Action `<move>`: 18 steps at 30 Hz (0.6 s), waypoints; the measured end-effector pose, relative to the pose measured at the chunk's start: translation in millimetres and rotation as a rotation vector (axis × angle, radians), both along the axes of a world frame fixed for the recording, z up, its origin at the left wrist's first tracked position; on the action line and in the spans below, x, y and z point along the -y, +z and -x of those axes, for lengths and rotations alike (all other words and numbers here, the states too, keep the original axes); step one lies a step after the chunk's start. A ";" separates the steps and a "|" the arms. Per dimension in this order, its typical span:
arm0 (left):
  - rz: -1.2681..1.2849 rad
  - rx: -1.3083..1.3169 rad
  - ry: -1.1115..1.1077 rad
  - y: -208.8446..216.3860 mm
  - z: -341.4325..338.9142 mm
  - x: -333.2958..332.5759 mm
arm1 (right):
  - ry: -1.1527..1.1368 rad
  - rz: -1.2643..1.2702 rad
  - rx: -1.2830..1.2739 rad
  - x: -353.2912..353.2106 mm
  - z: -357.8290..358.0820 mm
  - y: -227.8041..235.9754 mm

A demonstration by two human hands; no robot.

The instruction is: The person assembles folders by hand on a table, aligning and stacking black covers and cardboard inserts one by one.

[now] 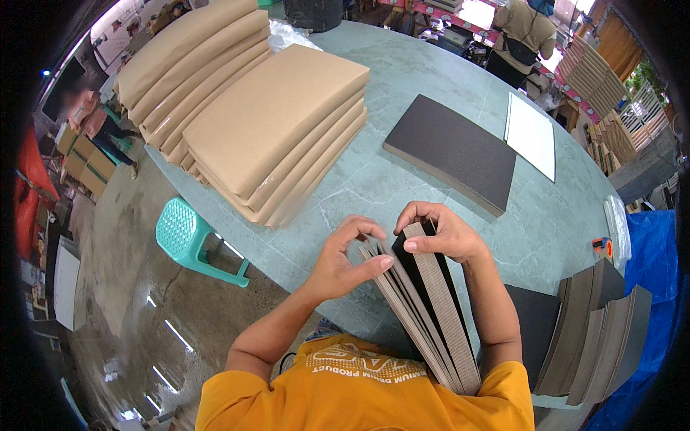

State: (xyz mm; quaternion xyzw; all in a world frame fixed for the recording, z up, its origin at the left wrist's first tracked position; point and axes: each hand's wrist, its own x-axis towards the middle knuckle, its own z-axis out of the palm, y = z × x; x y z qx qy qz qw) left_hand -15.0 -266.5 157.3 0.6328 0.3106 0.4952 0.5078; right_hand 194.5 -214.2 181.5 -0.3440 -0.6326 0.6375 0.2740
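Observation:
In front of my chest, a batch of black-faced cardboard sheets with grey edges stands on its long side, split into two bundles. My right hand [451, 235] grips the top of the thicker bundle [436, 294], thumb on its near end and fingers over the far side. My left hand [341, 260] curls around the top of the thinner bundle [406, 316], whose sheets fan slightly apart. A dark gap shows between the bundles. Their lower ends reach down against my yellow shirt. Beyond my hands, a neat dark stack of sheets [453, 147] lies flat on the greenish table [338, 190].
Tall piles of brown paper-wrapped packs [277, 118] fill the table's far left. White sheet [530, 136] lies far right. More grey-edged boards [596, 334] stand at the right, near an orange tape measure [604, 248]. A green stool [188, 237] is left; two people stand in the background.

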 end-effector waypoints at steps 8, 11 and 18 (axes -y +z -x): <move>0.136 -0.031 -0.059 13.5 -7.2 -0.4 | -0.023 0.036 0.001 2.4 1.9 4.3; 0.142 -0.070 -0.068 12.1 -7.6 -0.7 | -0.024 -0.006 0.034 1.6 -0.3 1.9; 0.150 -0.048 -0.072 10.5 -6.0 -0.3 | -0.014 -0.027 0.032 -0.4 -4.3 0.4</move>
